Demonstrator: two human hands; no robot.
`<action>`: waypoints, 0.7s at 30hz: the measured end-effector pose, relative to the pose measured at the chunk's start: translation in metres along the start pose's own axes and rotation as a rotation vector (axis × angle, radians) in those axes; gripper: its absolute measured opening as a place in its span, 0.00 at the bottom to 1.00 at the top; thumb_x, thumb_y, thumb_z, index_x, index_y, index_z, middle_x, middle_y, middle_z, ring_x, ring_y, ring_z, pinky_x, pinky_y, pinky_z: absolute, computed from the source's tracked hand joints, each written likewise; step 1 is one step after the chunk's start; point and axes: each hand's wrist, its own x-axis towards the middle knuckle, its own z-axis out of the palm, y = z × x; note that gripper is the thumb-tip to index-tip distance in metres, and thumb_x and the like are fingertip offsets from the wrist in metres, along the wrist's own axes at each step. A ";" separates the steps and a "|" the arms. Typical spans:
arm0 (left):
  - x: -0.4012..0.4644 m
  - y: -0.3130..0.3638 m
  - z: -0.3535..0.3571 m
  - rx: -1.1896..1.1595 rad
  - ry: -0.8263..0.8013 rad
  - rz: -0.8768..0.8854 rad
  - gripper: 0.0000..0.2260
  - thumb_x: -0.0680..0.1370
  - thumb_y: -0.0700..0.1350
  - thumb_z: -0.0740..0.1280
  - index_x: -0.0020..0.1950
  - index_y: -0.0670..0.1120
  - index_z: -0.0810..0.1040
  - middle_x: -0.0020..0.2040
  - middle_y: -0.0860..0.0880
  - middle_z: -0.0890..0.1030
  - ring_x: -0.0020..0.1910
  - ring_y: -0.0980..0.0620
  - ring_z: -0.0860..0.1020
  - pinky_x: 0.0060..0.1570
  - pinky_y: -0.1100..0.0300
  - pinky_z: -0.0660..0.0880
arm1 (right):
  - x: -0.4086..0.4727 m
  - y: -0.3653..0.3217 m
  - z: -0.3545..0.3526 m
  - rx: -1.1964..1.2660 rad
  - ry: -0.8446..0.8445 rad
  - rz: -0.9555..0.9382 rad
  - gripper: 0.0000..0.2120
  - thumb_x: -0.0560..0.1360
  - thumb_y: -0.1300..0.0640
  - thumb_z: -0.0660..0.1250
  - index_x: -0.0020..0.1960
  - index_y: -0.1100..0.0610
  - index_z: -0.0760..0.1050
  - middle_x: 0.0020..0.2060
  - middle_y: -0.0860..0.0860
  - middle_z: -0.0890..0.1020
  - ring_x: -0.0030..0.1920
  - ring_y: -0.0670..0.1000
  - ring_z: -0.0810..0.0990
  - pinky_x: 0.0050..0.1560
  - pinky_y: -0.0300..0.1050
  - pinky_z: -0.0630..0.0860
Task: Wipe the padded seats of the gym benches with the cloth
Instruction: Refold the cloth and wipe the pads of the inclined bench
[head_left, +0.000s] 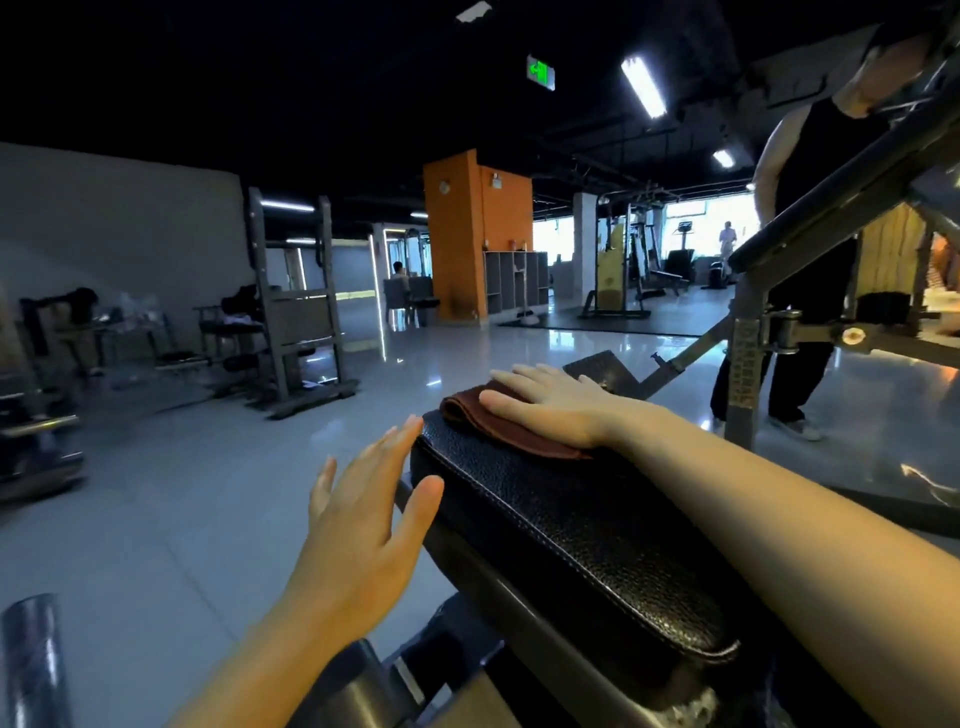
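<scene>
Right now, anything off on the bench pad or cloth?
Nothing stands out. The brown cloth lies folded at the far end of the black padded seat, pressed flat under the right hand. The left hand hovers open beside the pad. No tears or spills visible.

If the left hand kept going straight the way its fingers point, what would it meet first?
Probably the side edge of the black padded seat. The left hand is open, its fingertips close beside the pad's far left corner, near the brown cloth under the right hand. Depth is unclear; it might slip past.
</scene>
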 end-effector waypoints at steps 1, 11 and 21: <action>-0.002 0.002 -0.001 0.030 -0.027 -0.021 0.31 0.67 0.78 0.34 0.69 0.73 0.44 0.69 0.72 0.51 0.69 0.76 0.47 0.74 0.57 0.33 | -0.011 -0.001 0.001 0.000 -0.004 -0.029 0.33 0.77 0.30 0.44 0.79 0.41 0.47 0.80 0.46 0.48 0.79 0.49 0.45 0.76 0.62 0.43; -0.068 0.061 -0.009 0.091 0.040 -0.011 0.34 0.72 0.72 0.43 0.75 0.65 0.36 0.75 0.64 0.49 0.71 0.70 0.47 0.74 0.53 0.33 | -0.181 0.035 0.018 0.043 0.061 -0.013 0.37 0.65 0.24 0.37 0.73 0.32 0.42 0.77 0.39 0.43 0.75 0.37 0.39 0.77 0.50 0.37; -0.156 0.038 0.000 0.397 0.101 -0.229 0.36 0.76 0.70 0.44 0.79 0.51 0.50 0.78 0.52 0.53 0.76 0.55 0.50 0.74 0.46 0.42 | -0.123 0.045 0.008 0.017 0.069 0.265 0.39 0.75 0.27 0.44 0.80 0.46 0.49 0.80 0.50 0.51 0.78 0.55 0.51 0.74 0.67 0.48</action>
